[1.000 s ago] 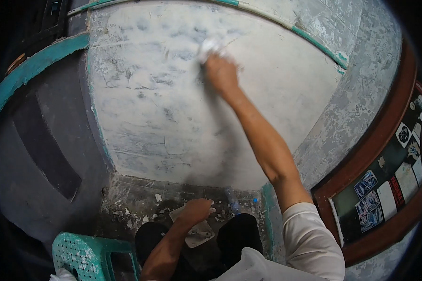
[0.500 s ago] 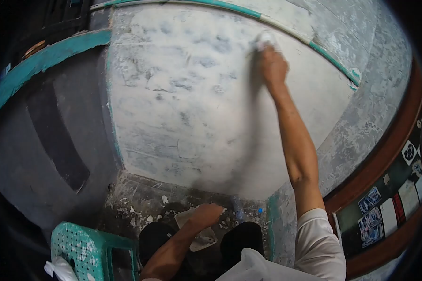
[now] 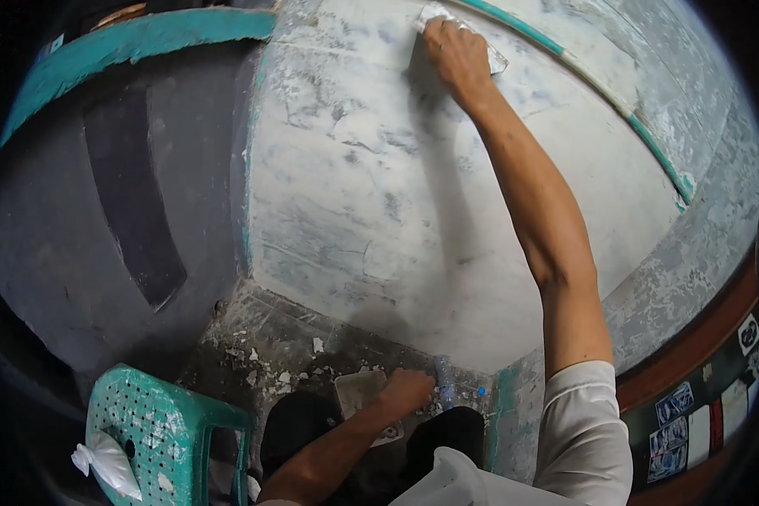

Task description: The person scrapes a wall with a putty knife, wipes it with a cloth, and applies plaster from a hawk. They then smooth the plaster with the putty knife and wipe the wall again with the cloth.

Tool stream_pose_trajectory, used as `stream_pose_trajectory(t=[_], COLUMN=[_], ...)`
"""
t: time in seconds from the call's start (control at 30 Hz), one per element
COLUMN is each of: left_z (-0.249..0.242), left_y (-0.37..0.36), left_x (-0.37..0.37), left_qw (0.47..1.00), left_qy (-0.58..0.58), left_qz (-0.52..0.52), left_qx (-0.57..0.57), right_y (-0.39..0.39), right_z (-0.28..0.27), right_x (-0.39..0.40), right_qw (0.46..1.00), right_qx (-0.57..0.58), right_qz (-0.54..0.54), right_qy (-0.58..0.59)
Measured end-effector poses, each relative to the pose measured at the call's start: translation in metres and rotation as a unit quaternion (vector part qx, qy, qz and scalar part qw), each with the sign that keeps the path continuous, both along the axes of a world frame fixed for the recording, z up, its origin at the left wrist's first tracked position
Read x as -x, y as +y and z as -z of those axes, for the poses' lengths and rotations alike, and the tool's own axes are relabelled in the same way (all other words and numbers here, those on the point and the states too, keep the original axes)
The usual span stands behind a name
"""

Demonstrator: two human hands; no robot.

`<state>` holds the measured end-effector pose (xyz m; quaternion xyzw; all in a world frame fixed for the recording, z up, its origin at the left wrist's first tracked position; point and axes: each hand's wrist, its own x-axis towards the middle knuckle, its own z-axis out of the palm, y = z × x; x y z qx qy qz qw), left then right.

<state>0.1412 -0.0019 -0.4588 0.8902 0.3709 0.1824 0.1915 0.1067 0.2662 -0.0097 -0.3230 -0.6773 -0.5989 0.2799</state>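
My right hand (image 3: pixel 460 57) is raised to the patchy white wall (image 3: pixel 354 211), its fingers closed round a flat, whitish putty scraper (image 3: pixel 496 61) held against the surface. Smears of white filler cover the wall, with grey showing through. Low down, my left hand (image 3: pixel 409 390) is curled closed above my knees, beside a shallow white tray (image 3: pixel 359 386). Whatever it may hold is hidden.
A green plastic stool (image 3: pixel 156 422) with a knotted white bag (image 3: pixel 110 465) on it stands at lower left. Chips of debris (image 3: pixel 318 345) and a clear bottle (image 3: pixel 446 388) lie on the floor. A green-and-white pipe (image 3: pixel 578 63) crosses the upper wall.
My right hand has moved left along the wall with the scraper, farther from the pipe. The view has turned, and my left hand stays low by the tray.
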Motion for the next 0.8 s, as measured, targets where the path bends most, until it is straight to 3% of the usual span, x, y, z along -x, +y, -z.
stream_pose_trajectory(t=[0.07, 0.13, 0.2, 0.27, 0.4, 0.43, 0.47, 0.53, 0.6, 0.67, 0.73, 0.8], left_z=[0.006, 0.009, 0.001, 0.001, -0.002, -0.011, -0.020, -0.034, -0.028, -0.026, -0.026, -0.022], left_y=[0.000, -0.004, -0.005, -0.006, -0.009, -0.011, -0.014, -0.015, -0.016, -0.016, -0.017, -0.020], left_x=[-0.003, -0.005, -0.003, -0.001, 0.008, 0.014, 0.021, 0.032, 0.030, 0.029, 0.029, 0.030], left_qw=[1.000, 0.999, 0.999, 0.999, 0.998, 0.997, 0.997, 0.997, 0.996, 0.993, 0.997, 0.999], left_qy=[0.004, -0.029, -0.017, -0.002, -0.040, -0.046, -0.053, -0.051, -0.086, -0.116, -0.072, -0.042], left_qz=[0.010, 0.024, 0.031, 0.037, 0.041, 0.048, 0.048, 0.042, 0.024, -0.002, -0.005, -0.011], left_qx=[0.014, -0.025, -0.015, 0.000, -0.027, -0.039, -0.024, -0.044, -0.027, -0.017, 0.016, 0.031], right_y=[0.015, 0.024, 0.000, -0.011, 0.004, 0.015, 0.012, 0.027, 0.077, 0.063, 0.031, -0.004], right_z=[0.014, 0.065, 0.121, 0.153, 0.099, 0.082, 0.067, 0.063, 0.105, 0.169, 0.251, 0.335], right_x=[0.016, 0.039, 0.065, 0.075, 0.075, 0.069, 0.067, 0.072, 0.058, 0.042, 0.029, -0.025], right_qw=[1.000, 0.998, 0.943, 0.891, 0.965, 0.984, 0.993, 0.993, 0.992, 0.978, 0.970, 0.952], right_qx=[0.004, 0.041, 0.284, 0.406, 0.238, 0.141, 0.055, 0.103, -0.099, -0.081, 0.032, 0.057], right_qz=[-0.017, -0.010, -0.017, 0.012, 0.018, -0.056, -0.048, 0.056, -0.007, -0.024, 0.096, 0.056], right_qy=[-0.011, -0.050, -0.172, -0.202, -0.113, -0.099, -0.091, 0.018, -0.077, -0.190, -0.223, -0.294])
